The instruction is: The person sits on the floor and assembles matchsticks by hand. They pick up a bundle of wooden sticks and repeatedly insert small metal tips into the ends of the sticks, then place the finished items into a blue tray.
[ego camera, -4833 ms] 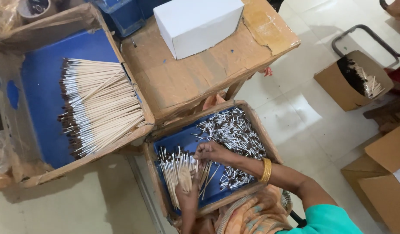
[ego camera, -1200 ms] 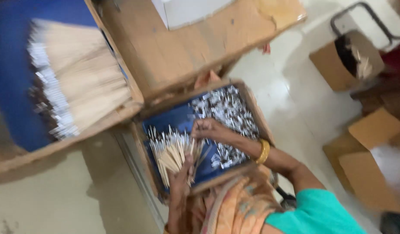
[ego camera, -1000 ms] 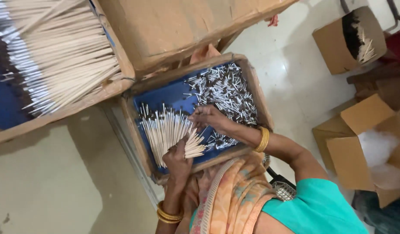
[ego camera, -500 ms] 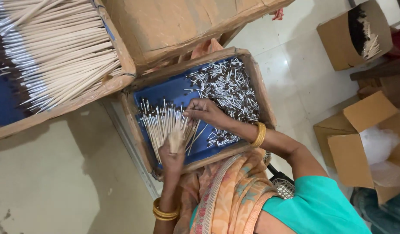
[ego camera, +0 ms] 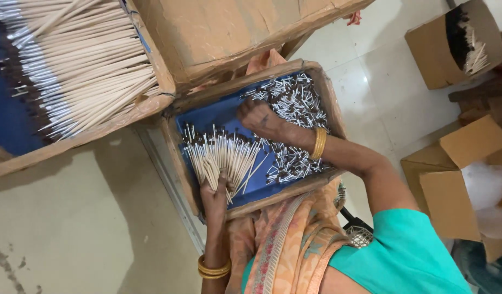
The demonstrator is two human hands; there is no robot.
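My left hand point(ego camera: 215, 197) is shut around a fanned bundle of pale sticks point(ego camera: 221, 158) with dark and silver tips, held upright in the left half of a blue-lined cardboard tray point(ego camera: 328, 92). My right hand point(ego camera: 260, 118), with a gold bangle at the wrist, rests palm down in the tray on a heap of small silver and dark capped pieces point(ego camera: 294, 100). Its fingers are curled over the pieces; whether it grips any is hidden.
A larger blue-lined tray point(ego camera: 153, 103) at upper left holds several rows of long pale sticks point(ego camera: 82, 71). A big cardboard box point(ego camera: 234, 27) stands above the small tray. On the tiled floor at right are a box with sticks point(ego camera: 452, 49) and open boxes point(ego camera: 457, 179).
The view swung left and closer. My right hand slid a little away from the bundle, up into the loose pieces. My left hand kept hold of the sticks.
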